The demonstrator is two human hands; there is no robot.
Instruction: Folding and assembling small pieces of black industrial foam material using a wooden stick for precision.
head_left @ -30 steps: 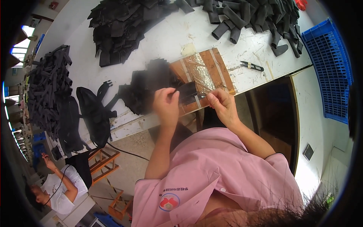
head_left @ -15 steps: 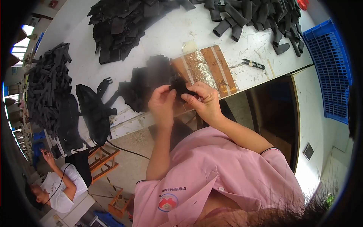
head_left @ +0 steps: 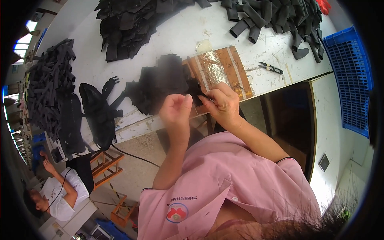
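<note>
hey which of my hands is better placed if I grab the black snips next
Your right hand, probably: the snips lie to the right of the wooden board, and your left hand is farther away. The right seems to pinch a black piece, though, so may need freeing first.

Wht tbl (head_left: 180, 40) over pale flr (head_left: 138, 156), wooden stool (head_left: 108, 177) lower L, bright window (head_left: 31, 26) upper L

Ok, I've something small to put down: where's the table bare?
Bare white table shows between the heap of strips and the pile of black cloth at upper left. Another patch, lightly littered, lies between the board and the black tubes. Crowded: from the pouch through the cloth stack to left hand and right hand.
</note>
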